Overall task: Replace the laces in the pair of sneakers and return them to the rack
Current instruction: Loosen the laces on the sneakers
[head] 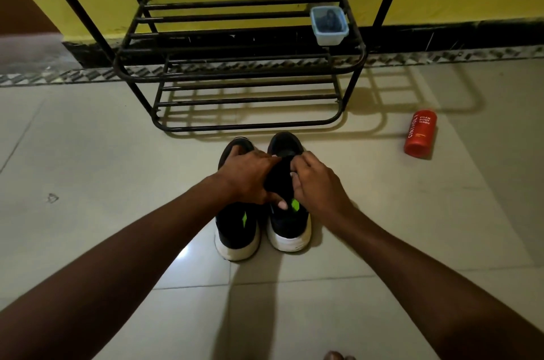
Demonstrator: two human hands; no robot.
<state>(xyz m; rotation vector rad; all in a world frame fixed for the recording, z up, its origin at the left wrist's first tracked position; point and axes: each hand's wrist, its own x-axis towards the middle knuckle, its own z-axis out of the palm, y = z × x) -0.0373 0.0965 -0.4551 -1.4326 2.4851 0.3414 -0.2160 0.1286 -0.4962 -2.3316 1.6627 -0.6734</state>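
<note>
Two black sneakers with white soles and green heel tabs stand side by side on the tiled floor, heels toward me: the left sneaker (pixel 237 230) and the right sneaker (pixel 290 227). Both hands are on the right sneaker. My left hand (pixel 250 175) reaches across and grips its collar and tongue, thumb down by the heel. My right hand (pixel 316 180) has its fingers curled at the tongue and lace area, pinching something dark there. The laces themselves are hidden under my hands. The black metal rack (pixel 244 65) stands just beyond the shoes.
A small clear plastic box (pixel 329 24) with dark contents sits on the rack's middle shelf at the right. A red body-wash bottle (pixel 420 133) lies on the floor to the right. A yellow wall with a black skirting runs behind the rack.
</note>
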